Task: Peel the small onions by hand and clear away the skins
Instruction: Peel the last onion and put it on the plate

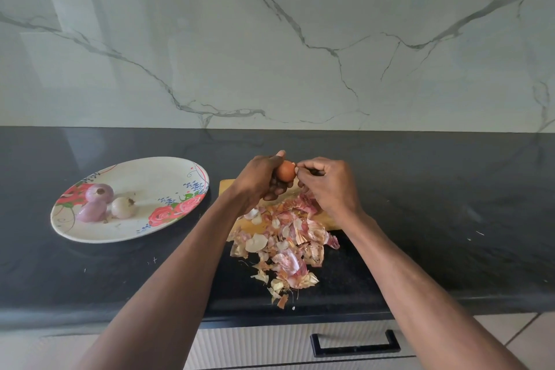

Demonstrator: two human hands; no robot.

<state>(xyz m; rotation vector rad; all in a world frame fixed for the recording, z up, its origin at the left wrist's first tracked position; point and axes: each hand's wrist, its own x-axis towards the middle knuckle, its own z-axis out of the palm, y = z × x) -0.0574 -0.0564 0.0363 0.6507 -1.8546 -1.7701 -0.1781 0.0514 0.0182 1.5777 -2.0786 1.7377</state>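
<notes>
Your left hand (260, 178) curls its fingers around a small brown-skinned onion (285, 170), holding it up above the far edge of a wooden cutting board (225, 186). Your right hand (326, 183) meets it from the other side, fingers bunched and pinching at the onion's tip, where a pale bit of skin shows between thumb and fingertip. Both hands hover over the board, not resting on it.

Below your hands lies a heap of onion skins (285, 246), papery pieces in pink, tan and white. The heap covers most of the board and spills off its near edge onto the black tabletop (420, 219), trailing toward the front lip. A few tiny flecks sit scattered on the tabletop well apart from the heap.

To your left, a flowered oval plate (168, 177) rests on the tabletop, near the board but not touching it. On its left half sit three peeled onions (100, 203) close together: two purple ones and a whiter one just beside them.

Below the tabletop's front edge you see a ribbed drawer with a black handle (356, 344).
</notes>
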